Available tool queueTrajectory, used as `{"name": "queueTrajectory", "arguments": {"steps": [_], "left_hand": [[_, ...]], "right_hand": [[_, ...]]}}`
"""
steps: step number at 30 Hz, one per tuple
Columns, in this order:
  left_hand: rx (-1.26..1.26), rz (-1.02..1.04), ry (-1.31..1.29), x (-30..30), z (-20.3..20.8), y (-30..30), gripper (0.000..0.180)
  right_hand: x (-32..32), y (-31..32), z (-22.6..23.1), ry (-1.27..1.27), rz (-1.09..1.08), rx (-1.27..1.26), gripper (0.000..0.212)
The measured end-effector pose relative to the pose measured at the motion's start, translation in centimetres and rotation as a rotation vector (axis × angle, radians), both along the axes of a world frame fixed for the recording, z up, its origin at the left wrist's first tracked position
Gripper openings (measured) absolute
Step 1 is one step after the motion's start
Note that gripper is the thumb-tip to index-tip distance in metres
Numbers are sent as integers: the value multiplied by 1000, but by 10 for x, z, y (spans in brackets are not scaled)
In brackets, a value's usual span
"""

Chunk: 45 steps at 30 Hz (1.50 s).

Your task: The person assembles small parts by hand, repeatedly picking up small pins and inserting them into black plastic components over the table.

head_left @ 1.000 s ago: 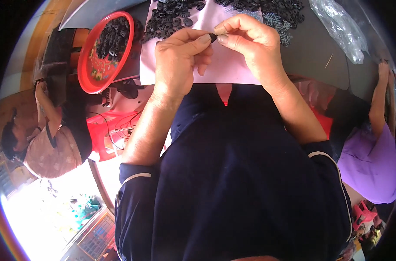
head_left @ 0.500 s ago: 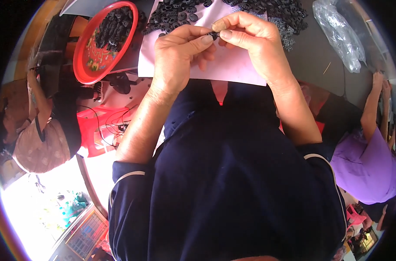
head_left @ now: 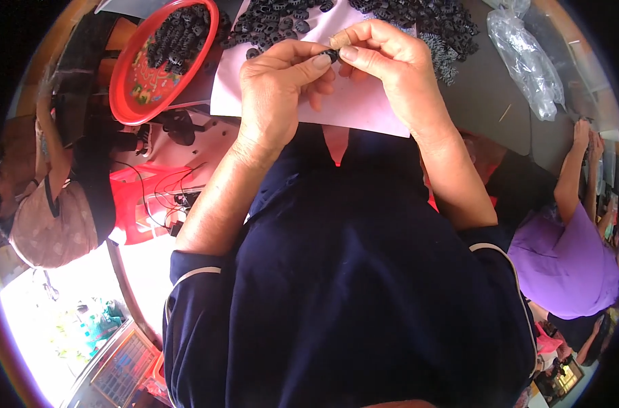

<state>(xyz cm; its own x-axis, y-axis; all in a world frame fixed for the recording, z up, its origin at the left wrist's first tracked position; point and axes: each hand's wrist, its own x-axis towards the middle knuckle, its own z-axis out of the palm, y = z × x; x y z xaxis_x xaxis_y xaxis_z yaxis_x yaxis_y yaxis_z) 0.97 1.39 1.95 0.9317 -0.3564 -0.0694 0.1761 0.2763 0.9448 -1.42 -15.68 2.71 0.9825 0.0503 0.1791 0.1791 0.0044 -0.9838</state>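
Observation:
Between my fingertips, above a pale pink sheet (head_left: 364,112), is a small black plastic part (head_left: 332,56). My left hand (head_left: 282,75) pinches it from the left with thumb and forefinger. On its other side my right hand (head_left: 394,58) has thumb and forefinger closed at the same part; one right fingertip wears a tan wrap. Most of the part is covered by the fingers. Just beyond my left hand lie many loose black plastic parts (head_left: 272,24) of a like kind. Past my right hand, a heap of small dark and grey pieces (head_left: 437,34) covers the table.
At the far left stands a red basin (head_left: 124,92) holding a pile of black parts (head_left: 180,41). A clear plastic bag (head_left: 527,61) and a thin stick (head_left: 505,112) lie on the grey table (head_left: 483,102). Other people sit on both sides, one in a purple top (head_left: 564,262).
The view has shifted slightly, so the surroundings sit a little further left. Both hands keep their pinch on the black part, with only small finger movement.

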Motion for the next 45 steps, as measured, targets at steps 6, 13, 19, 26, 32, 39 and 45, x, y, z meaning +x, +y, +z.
{"name": "queueTrajectory", "arguments": {"steps": [6, 13, 19, 26, 32, 39, 45], "left_hand": [[-46, 46, 56, 1, 2, -5, 11], [-85, 23, 61, 4, 2, -9, 11], [-26, 7, -12, 6, -3, -15, 16], [-49, 31, -31, 4, -7, -14, 16], [-68, 27, -24, 4, -8, -13, 15], [-115, 16, -16, 4, -9, -11, 16], [3, 40, -39, 2, -8, -14, 15]], "right_hand": [[2, -7, 6, -25, -39, -12, 14], [6, -11, 13, 2, 20, -26, 15], [9, -12, 13, -37, 14, -97, 14], [9, -11, 13, 5, -20, -90, 12], [11, -11, 14, -24, 5, -158, 14], [10, -11, 24, -68, 29, -205, 15], [13, -8, 18, -152, -23, -392, 14]]}}
